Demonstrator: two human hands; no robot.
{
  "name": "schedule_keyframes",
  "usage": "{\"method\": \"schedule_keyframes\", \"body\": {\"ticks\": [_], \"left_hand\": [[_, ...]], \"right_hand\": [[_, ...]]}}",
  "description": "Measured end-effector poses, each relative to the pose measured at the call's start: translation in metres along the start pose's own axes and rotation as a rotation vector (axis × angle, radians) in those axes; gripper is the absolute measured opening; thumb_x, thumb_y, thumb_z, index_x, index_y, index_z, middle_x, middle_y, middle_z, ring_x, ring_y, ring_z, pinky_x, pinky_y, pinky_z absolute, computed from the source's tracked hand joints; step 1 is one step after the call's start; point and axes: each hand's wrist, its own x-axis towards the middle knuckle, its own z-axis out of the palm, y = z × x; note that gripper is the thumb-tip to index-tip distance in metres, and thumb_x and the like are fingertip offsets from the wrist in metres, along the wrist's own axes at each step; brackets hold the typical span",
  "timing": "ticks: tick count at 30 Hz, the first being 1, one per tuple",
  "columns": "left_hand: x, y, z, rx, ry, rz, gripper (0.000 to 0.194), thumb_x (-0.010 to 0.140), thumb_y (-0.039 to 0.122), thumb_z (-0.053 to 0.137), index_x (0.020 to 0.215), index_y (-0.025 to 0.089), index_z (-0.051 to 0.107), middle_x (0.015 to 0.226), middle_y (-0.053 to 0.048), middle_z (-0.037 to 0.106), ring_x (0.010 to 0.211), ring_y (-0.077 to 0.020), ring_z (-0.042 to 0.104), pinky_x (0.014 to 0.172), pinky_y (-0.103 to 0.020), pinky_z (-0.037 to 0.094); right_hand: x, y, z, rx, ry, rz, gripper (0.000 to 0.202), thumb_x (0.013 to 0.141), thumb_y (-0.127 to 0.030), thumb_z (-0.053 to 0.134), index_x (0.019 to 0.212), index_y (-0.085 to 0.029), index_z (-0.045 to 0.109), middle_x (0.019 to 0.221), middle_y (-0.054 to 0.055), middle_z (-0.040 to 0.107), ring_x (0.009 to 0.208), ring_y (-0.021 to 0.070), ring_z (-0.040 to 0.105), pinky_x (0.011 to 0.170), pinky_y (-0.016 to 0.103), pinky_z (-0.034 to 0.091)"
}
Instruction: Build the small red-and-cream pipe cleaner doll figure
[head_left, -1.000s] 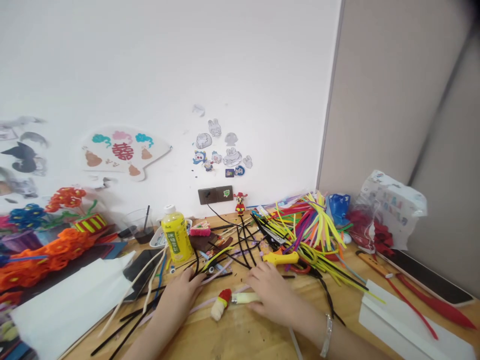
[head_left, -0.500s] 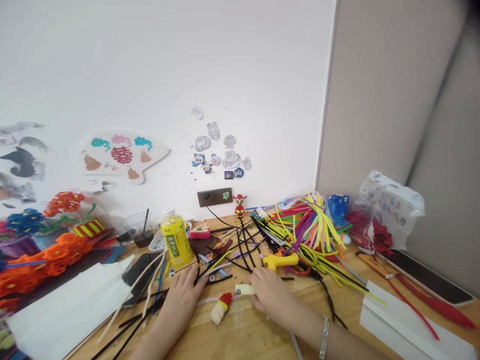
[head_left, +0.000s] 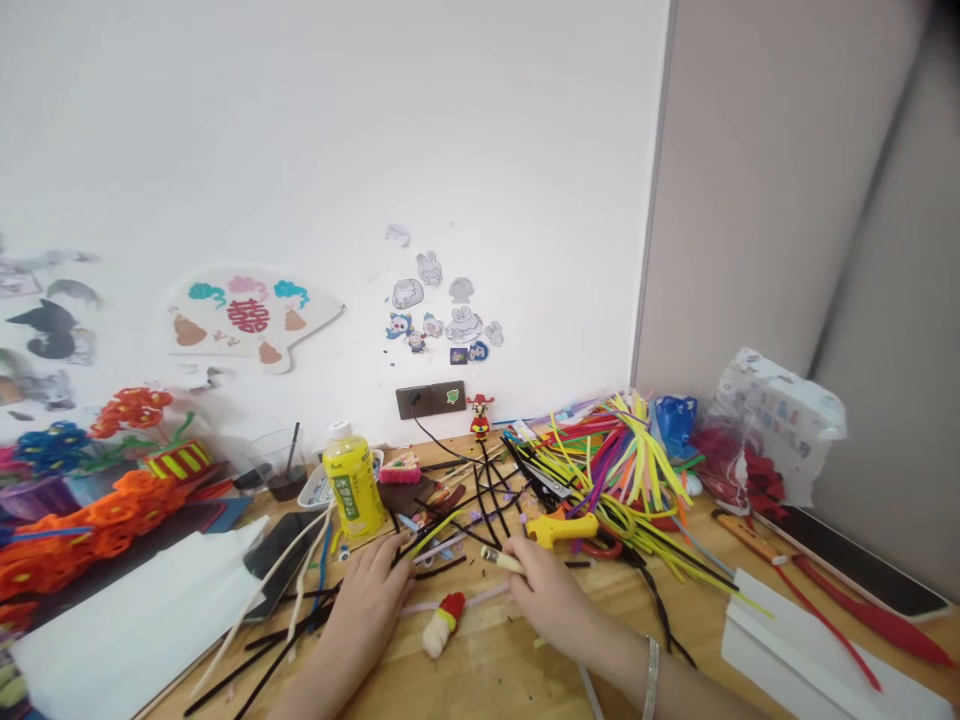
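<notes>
My right hand [head_left: 551,590] is closed round a small pale-yellow tool [head_left: 504,560] with a metal end pointing left; its exact kind is unclear. My left hand [head_left: 371,590] lies on the tabletop, fingers stretched forward over black pipe cleaners [head_left: 319,612]. Between the hands lies a small figure piece [head_left: 442,625], cream below, with a yellow band and a fuzzy red top. A pale lilac strip [head_left: 487,596] runs behind it, from beside my left hand towards my right wrist. Just beyond my right hand sits a yellow glue gun [head_left: 562,526].
A yellow drink bottle [head_left: 352,480] stands behind my left hand. Colourful pipe cleaners [head_left: 630,450] heap at the back right, near scissors [head_left: 551,486]. White paper [head_left: 135,620] lies left, a folded white sheet [head_left: 810,650] right. A small red figurine [head_left: 480,418] stands by the wall.
The pale-yellow tool has tilted and risen slightly, its metal end now further from the figure piece. My right hand has turned a little; my left hand has barely moved.
</notes>
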Motion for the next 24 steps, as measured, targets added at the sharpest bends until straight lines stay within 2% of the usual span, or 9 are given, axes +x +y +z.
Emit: {"method": "schedule_keyframes", "body": {"ticks": [2, 4, 7, 10, 12, 15, 17, 21, 24], "left_hand": [[0.002, 0.003, -0.007, -0.066, 0.072, -0.013, 0.019, 0.083, 0.019, 0.042, 0.08, 0.019, 0.06, 0.102, -0.011, 0.062, 0.096, -0.024, 0.056, 0.082, -0.042, 0.045], [0.003, 0.005, -0.013, -0.132, 0.149, -0.02, 0.018, 0.083, 0.018, 0.04, 0.083, 0.019, 0.058, 0.094, -0.009, 0.065, 0.092, -0.0224, 0.058, 0.084, -0.043, 0.043], [0.001, 0.007, -0.021, -0.208, 0.264, -0.078, 0.015, 0.084, 0.02, 0.04, 0.089, 0.019, 0.054, 0.09, -0.008, 0.065, 0.092, -0.0217, 0.058, 0.09, -0.044, 0.04], [-0.001, 0.012, -0.028, -0.259, 0.333, -0.14, 0.016, 0.085, 0.023, 0.039, 0.093, 0.019, 0.051, 0.092, -0.009, 0.065, 0.098, -0.0226, 0.056, 0.09, -0.042, 0.041], [-0.003, 0.019, -0.032, -0.277, 0.31, -0.117, 0.014, 0.085, 0.024, 0.04, 0.089, 0.02, 0.052, 0.086, -0.007, 0.066, 0.093, -0.0219, 0.059, 0.086, -0.038, 0.045], [-0.005, 0.032, -0.033, -0.278, 0.215, -0.117, 0.015, 0.085, 0.027, 0.042, 0.09, 0.021, 0.054, 0.078, -0.004, 0.068, 0.073, -0.0177, 0.064, 0.066, -0.027, 0.05], [-0.006, 0.039, -0.03, -0.288, 0.174, -0.121, 0.017, 0.086, 0.029, 0.04, 0.091, 0.022, 0.055, 0.078, -0.003, 0.07, 0.066, -0.0156, 0.065, 0.059, -0.023, 0.049], [-0.007, 0.047, -0.022, -0.292, 0.135, -0.119, 0.017, 0.087, 0.029, 0.039, 0.091, 0.023, 0.055, 0.082, -0.001, 0.071, 0.069, -0.0147, 0.066, 0.061, -0.021, 0.049], [-0.008, 0.049, -0.02, -0.288, 0.123, -0.122, 0.016, 0.086, 0.026, 0.041, 0.092, 0.023, 0.055, 0.081, 0.0, 0.071, 0.068, -0.0144, 0.066, 0.061, -0.021, 0.05]], "right_hand": [[0.001, 0.001, 0.001, 0.194, -0.001, 0.021, 0.012, 0.08, -0.019, 0.04, 0.086, -0.02, 0.051, 0.079, 0.001, 0.056, 0.075, 0.0162, 0.052, 0.066, 0.025, 0.039], [0.002, 0.002, 0.002, 0.364, 0.005, 0.018, 0.018, 0.085, -0.033, 0.039, 0.089, -0.02, 0.051, 0.079, 0.002, 0.054, 0.077, 0.0165, 0.052, 0.067, 0.026, 0.04], [0.005, 0.003, 0.003, 0.551, -0.041, 0.009, 0.032, 0.085, -0.047, 0.037, 0.091, -0.019, 0.051, 0.073, 0.001, 0.051, 0.07, 0.0151, 0.051, 0.063, 0.026, 0.041], [0.006, 0.004, 0.004, 0.662, -0.077, -0.006, 0.032, 0.082, -0.05, 0.042, 0.084, -0.018, 0.049, 0.067, -0.003, 0.044, 0.06, 0.0117, 0.046, 0.056, 0.023, 0.04], [0.005, 0.003, 0.004, 0.696, -0.071, 0.0, 0.03, 0.077, -0.049, 0.05, 0.079, -0.019, 0.045, 0.066, -0.004, 0.043, 0.055, 0.0099, 0.043, 0.051, 0.021, 0.039], [0.004, 0.002, 0.003, 0.722, -0.091, 0.072, 0.031, 0.072, -0.047, 0.056, 0.079, -0.021, 0.041, 0.062, -0.006, 0.044, 0.047, 0.009, 0.04, 0.042, 0.02, 0.034], [0.003, 0.001, 0.001, 0.689, -0.054, 0.101, 0.031, 0.072, -0.046, 0.057, 0.08, -0.021, 0.042, 0.06, -0.006, 0.044, 0.048, 0.0099, 0.042, 0.044, 0.021, 0.034], [0.004, -0.001, 0.0, 0.631, 0.028, 0.021, 0.03, 0.073, -0.047, 0.056, 0.076, -0.018, 0.048, 0.068, -0.003, 0.047, 0.064, 0.0126, 0.046, 0.059, 0.023, 0.038], [0.002, -0.002, 0.001, 0.685, 0.029, 0.041, 0.039, 0.08, -0.055, 0.042, 0.074, -0.017, 0.05, 0.066, -0.002, 0.046, 0.062, 0.0126, 0.045, 0.058, 0.024, 0.036]]}}
